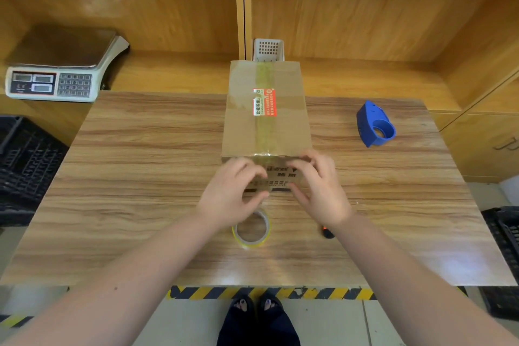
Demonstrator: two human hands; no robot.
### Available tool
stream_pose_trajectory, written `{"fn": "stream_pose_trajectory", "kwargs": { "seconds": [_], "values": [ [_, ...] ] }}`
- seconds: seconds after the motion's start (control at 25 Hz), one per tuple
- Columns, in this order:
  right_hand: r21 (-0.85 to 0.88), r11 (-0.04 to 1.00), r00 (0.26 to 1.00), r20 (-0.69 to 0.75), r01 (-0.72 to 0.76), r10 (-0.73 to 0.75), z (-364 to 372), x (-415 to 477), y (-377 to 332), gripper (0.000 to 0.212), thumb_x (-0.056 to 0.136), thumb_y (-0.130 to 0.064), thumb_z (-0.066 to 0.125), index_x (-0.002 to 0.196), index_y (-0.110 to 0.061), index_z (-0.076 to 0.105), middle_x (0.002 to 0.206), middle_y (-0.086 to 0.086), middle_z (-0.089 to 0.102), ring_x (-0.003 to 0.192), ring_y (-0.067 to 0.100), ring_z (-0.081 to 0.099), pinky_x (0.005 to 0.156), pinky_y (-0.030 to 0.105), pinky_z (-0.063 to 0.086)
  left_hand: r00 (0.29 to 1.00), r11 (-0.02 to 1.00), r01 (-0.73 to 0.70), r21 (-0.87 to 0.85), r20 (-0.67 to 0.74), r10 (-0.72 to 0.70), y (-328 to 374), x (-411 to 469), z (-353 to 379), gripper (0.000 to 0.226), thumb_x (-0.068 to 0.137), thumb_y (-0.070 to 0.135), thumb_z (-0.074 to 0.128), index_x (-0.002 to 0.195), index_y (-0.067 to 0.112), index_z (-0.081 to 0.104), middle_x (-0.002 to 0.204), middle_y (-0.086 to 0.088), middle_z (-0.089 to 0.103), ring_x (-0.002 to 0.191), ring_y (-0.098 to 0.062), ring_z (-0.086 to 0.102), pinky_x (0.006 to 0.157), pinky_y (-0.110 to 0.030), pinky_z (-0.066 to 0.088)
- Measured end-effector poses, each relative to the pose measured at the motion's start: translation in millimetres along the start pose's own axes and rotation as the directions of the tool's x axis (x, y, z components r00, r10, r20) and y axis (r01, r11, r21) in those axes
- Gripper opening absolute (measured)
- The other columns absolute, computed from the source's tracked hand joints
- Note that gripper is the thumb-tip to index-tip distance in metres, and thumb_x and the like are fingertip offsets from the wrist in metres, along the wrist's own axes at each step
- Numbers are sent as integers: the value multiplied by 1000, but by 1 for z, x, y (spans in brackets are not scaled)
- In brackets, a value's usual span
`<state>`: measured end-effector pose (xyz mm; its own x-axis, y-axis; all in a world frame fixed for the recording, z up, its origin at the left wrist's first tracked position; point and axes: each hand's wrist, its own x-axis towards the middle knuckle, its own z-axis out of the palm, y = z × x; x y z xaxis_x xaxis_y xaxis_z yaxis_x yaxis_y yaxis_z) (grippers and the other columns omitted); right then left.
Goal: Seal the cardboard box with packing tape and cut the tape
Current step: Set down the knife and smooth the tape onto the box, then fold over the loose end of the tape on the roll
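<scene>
Both hands, left hand (233,194) and right hand (320,188), press the cardboard box (266,121) at its near edge, fingers spread, gripping nothing. The tape roll (252,230) lies just behind them; bare desk (140,177) flanks the box.

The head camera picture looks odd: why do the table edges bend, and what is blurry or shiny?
Head view: the wide lens bows the table edges; both hands are motion-blurred against the box; ceiling light glares on the table's near right.

Packing or shipping station in a shop or storeroom, wood-grain table (140,177), digital weighing scale (59,67) on the plywood shelf behind, blue tape dispenser (375,125), black plastic crates (25,166) alongside, yellow-black hazard tape (269,293) on the floor
</scene>
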<state>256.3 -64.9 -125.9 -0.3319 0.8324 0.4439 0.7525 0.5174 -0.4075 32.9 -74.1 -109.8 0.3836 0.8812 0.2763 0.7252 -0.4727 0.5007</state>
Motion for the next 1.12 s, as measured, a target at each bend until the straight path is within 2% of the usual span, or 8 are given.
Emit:
{"fn": "stream_pose_trajectory", "kwargs": {
  "seconds": [0.12, 0.2, 0.4, 0.52, 0.68, 0.8, 0.88, 1.12],
  "values": [
    [141, 947, 946, 195, -287, 258, 21, -49, -1, 36, 82, -8, 68, 115, -17, 57, 110, -4, 52, 103, 10, 49, 91, 33, 47, 945, 991, 133, 7, 300, -129, -4, -35, 30, 38, 81, 48, 63, 114, 29, 59, 115, 8, 63, 109, -13, 53, 96, -36, 45],
    [129, 846, 793, 444, -518, 418, 43, -70, 0, 41, 84, -11, 65, 121, -26, 53, 113, -7, 54, 102, 7, 52, 91, 31, 49, 863, 970, 227, 84, 443, -241, -8, -51, 55, 42, 80, 55, 62, 115, 31, 58, 121, 12, 62, 113, -11, 52, 102, -32, 38],
    [121, 719, 618, 619, -685, 484, 93, -81, -3, 70, 75, -16, 75, 137, -23, 43, 138, -1, 48, 125, 17, 45, 105, 27, 36, 821, 933, 182, 312, 474, -319, -15, -66, 98, 47, 77, 68, 50, 93, 26, 64, 101, 11, 68, 101, -13, 57, 88, -32, 24],
    [203, 683, 646, 587, -702, 489, 103, -82, -2, 66, 74, -19, 74, 135, -24, 49, 134, -3, 54, 123, 10, 48, 106, 28, 38, 851, 926, 221, 306, 403, -337, -14, -65, 107, 35, 84, 56, 48, 79, 24, 62, 84, 7, 71, 86, -15, 62, 89, -32, 25],
    [367, 580, 674, 544, -727, 500, 94, -75, -4, 46, 81, -2, 68, 122, -21, 61, 114, -11, 62, 96, -20, 54, 87, 3, 41, 870, 911, 390, 135, 269, -412, -15, -60, 107, 35, 84, 57, 51, 70, 27, 60, 59, 4, 63, 56, -19, 53, 88, -33, 40],
    [394, 579, 696, 492, -714, 523, 86, -64, -6, 42, 81, -10, 71, 119, -25, 63, 120, -7, 62, 102, -3, 56, 91, 17, 45, 834, 840, 533, -96, 227, -503, -8, -56, 97, 32, 81, 52, 62, 69, 23, 62, 64, 2, 66, 61, -16, 58, 70, -22, 40],
    [407, 622, 740, 449, -668, 501, 79, -58, -9, 39, 80, -12, 72, 117, -25, 65, 122, -9, 61, 105, 3, 56, 89, 13, 43, 792, 746, 610, -267, 210, -573, -2, -53, 90, 22, 78, 39, 73, 67, 25, 61, 64, 5, 64, 60, -8, 57, 58, -14, 41],
    [462, 718, 853, 319, -521, 414, 58, -40, -20, 30, 77, -13, 75, 106, -21, 70, 113, -21, 59, 107, -14, 50, 91, 8, 40, 733, 539, 647, -539, 244, -635, 13, -50, 63, 10, 78, 23, 77, 83, 16, 75, 80, -2, 76, 72, -11, 67, 67, -19, 54]
  ]
}}
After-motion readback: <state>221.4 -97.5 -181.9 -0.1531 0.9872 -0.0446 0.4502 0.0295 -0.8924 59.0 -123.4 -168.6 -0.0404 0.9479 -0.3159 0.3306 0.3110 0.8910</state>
